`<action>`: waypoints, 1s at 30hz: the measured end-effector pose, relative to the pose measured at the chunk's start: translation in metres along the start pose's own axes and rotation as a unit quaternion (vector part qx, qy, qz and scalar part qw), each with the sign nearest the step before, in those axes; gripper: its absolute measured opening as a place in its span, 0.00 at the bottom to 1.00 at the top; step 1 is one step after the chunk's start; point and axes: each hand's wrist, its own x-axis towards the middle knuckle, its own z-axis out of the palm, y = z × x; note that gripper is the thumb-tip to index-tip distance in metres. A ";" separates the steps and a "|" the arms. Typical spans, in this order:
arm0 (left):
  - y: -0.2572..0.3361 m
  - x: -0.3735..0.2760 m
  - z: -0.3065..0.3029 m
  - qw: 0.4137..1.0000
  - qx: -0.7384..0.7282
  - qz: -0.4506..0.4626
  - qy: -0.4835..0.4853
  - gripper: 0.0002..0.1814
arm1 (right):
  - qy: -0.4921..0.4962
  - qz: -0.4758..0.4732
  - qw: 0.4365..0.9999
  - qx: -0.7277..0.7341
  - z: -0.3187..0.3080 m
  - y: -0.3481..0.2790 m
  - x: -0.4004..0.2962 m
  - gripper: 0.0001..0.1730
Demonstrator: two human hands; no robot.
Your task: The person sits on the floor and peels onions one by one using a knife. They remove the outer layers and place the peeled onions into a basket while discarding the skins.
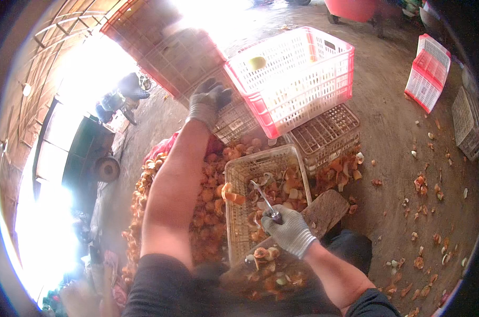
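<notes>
My left hand [209,99], in a grey knit glove, reaches forward over the side of a stacked plastic crate [235,119]; whether its fingers hold anything cannot be told. A knife [263,196] with a thin blade is in my gloved right hand [289,230], its tip pointing up and left over a dirty plastic crate [228,222] of onion peels and scraps [291,186]. A pale round onion [257,63] shows in the white and red crate [294,99] ahead. Brown onions [209,194] lie heaped under and beside my left forearm.
A wooden board [328,210] lies by my right hand. Under the white and red crate stands an upturned brown crate [324,130]. Peels [419,184] are scattered on the dirt floor at right, where a red and white crate [429,73] stands. A wheeled vehicle [106,168] is at left.
</notes>
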 end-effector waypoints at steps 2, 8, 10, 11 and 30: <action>0.000 -0.028 -0.039 0.997 0.068 -0.010 0.022 0.19 | 0.011 -0.009 1.000 0.001 0.000 0.003 0.004 0.10; -0.046 -0.248 -0.286 0.870 0.343 -0.243 0.258 0.14 | -0.010 -0.093 0.996 -0.011 0.016 0.008 0.000 0.10; -0.048 -0.384 -0.364 0.810 0.389 -0.310 0.309 0.13 | -0.011 -0.052 0.999 -0.003 0.025 0.005 -0.005 0.11; -0.046 -0.462 -0.393 0.774 0.397 -0.362 0.335 0.12 | -0.039 0.008 0.999 0.012 0.029 0.000 -0.011 0.11; -0.253 -0.856 -0.267 0.791 0.320 -0.497 0.158 0.17 | -0.136 0.171 0.971 -0.100 0.143 0.103 -0.040 0.10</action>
